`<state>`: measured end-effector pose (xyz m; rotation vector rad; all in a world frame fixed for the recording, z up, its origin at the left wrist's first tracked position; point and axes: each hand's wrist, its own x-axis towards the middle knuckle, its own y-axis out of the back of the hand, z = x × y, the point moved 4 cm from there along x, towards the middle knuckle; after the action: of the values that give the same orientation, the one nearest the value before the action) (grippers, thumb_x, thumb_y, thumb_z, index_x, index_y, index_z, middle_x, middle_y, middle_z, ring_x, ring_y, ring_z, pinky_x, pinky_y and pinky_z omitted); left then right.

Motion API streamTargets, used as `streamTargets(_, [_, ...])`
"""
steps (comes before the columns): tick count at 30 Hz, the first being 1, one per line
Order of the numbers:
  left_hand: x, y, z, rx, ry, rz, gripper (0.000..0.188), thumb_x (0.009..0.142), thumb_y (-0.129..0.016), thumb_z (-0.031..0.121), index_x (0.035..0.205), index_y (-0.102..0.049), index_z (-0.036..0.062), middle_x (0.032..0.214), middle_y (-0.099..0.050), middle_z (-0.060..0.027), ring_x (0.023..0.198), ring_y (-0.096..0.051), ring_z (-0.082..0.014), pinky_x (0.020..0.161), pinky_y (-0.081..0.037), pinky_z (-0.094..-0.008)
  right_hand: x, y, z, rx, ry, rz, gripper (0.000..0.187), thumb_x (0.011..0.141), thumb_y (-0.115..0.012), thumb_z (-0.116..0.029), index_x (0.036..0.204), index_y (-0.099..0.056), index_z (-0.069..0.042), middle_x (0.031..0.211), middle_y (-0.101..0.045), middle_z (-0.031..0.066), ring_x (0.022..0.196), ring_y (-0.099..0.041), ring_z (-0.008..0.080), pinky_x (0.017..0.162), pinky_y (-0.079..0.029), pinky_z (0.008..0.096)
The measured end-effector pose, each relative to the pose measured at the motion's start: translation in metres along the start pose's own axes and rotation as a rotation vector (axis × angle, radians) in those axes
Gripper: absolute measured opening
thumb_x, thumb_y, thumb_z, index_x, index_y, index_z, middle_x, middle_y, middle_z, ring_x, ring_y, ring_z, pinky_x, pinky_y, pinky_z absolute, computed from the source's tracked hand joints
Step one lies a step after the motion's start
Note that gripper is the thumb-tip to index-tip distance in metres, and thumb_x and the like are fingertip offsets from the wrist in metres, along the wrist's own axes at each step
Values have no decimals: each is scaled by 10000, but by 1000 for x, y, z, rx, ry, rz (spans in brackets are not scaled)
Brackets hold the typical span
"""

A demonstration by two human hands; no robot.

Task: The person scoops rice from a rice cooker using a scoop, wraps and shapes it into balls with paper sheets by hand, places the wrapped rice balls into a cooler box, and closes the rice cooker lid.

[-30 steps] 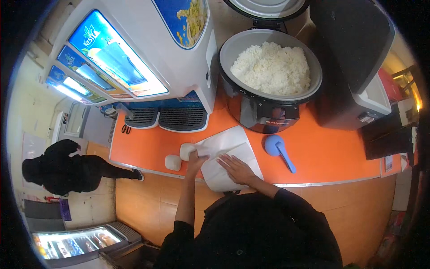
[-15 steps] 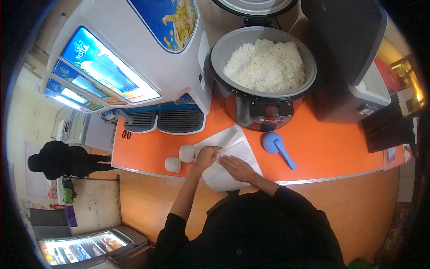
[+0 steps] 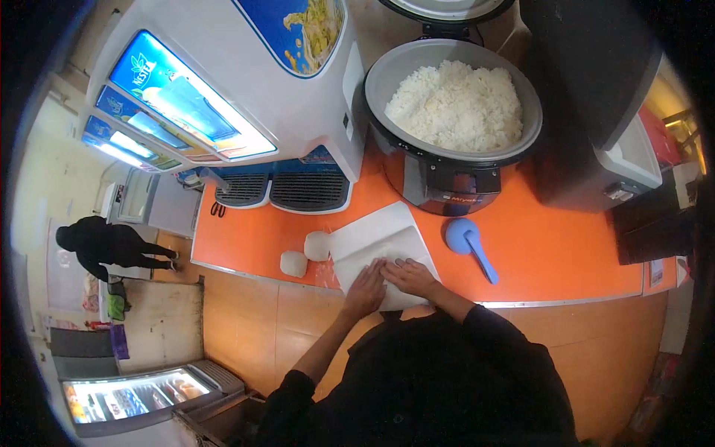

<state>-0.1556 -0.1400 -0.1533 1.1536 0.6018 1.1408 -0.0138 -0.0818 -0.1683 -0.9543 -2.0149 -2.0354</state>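
White wrapping paper [image 3: 375, 231] lies on the orange counter, with its near part at the front edge. My left hand [image 3: 365, 290] rests on the near part of the paper, fingers stretched out and close together. Beside it, my right hand [image 3: 411, 278] lies with fingers extended over the paper, its fingertips by those of the left. Whatever may be under the paper there is hidden. Two white, rounded bundles, one nearer the paper [image 3: 318, 246] and one farther left [image 3: 293, 264], sit left of my hands. To the right lies a blue rice scoop [image 3: 469, 246].
A large cooker [image 3: 454, 182] with its lid raised holds white rice [image 3: 458, 108]. Left of it stands a drink dispenser [image 3: 313, 112] with black drip trays. A dark box-shaped container [image 3: 577, 149] stands at the right. Far left, a person in black [image 3: 112, 242] stands.
My left hand has left the paper's upper left side and moved nearer me, beside the right. The paper's near part is now turned over. The view has shifted slightly.
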Motion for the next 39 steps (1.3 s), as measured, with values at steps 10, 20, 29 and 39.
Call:
streamTargets(10, [-26, -20, -29, -99, 351, 520, 241, 821, -590, 23, 1060, -570, -5, 1047, -610, -202, 970, -575, -394, 874, -465, -465, -8, -19, 38, 228, -163, -27, 334, 781, -612, -76, 1112, -616, -32, 1166, -624, 116, 1105, -582, 290, 969, -468, 415])
streamTargets(20, [2, 5, -63, -513, 724, 340, 214, 762, -625, -12, 961, -628, 68, 853, -649, -134, 864, -600, -345, 812, -470, -464, 46, -21, 68, 148, -588, -325, 399, 770, -644, -114, 1159, -559, -86, 1065, -624, 134, 1048, -581, 304, 875, -456, 473])
streamTargets(29, [48, 11, -64, 343, 471, 39, 235, 666, -688, 42, 893, -629, 41, 877, -614, -131, 938, -608, -318, 818, -504, -443, 92, -50, 70, 103, -402, -599, 247, 767, -625, -118, 1003, -668, -56, 1044, -637, 149, 870, -669, 287, 731, -558, 433])
streamTargets(39, [-9, -37, -26, 52, 570, 407, 336, 840, -587, 93, 1145, -560, -45, 1098, -565, -246, 1038, -548, -397, 898, -462, -457, 13, -38, 36, 158, -398, -7, 428, 762, -606, -106, 1154, -599, 65, 1054, -584, 191, 971, -629, 333, 797, -561, 402])
